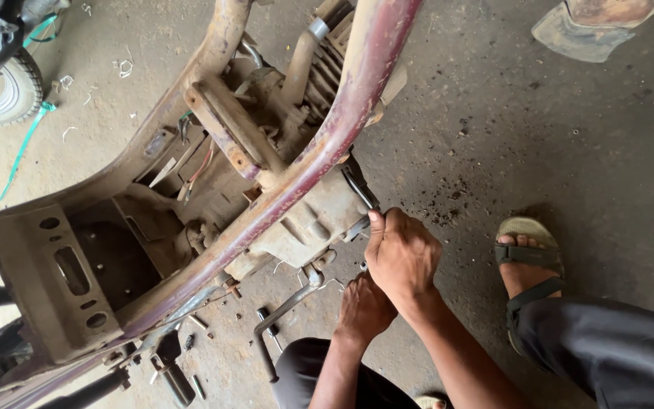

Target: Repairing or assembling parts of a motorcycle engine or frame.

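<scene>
- Right hand [403, 257]: fingers curled tight around a dark metal tool [359, 198] set against the side of the engine case [313, 220].
- Left hand [363, 309]: lower, under the right wrist, near the floor; finger state cannot be told.
- Engine case sits under the rusty maroon frame tube [342, 121].
- Bent lever [285, 310] and loose bolts lie on the concrete floor [569, 151].
- Sandalled foot [525, 261] right of the hands.
</scene>
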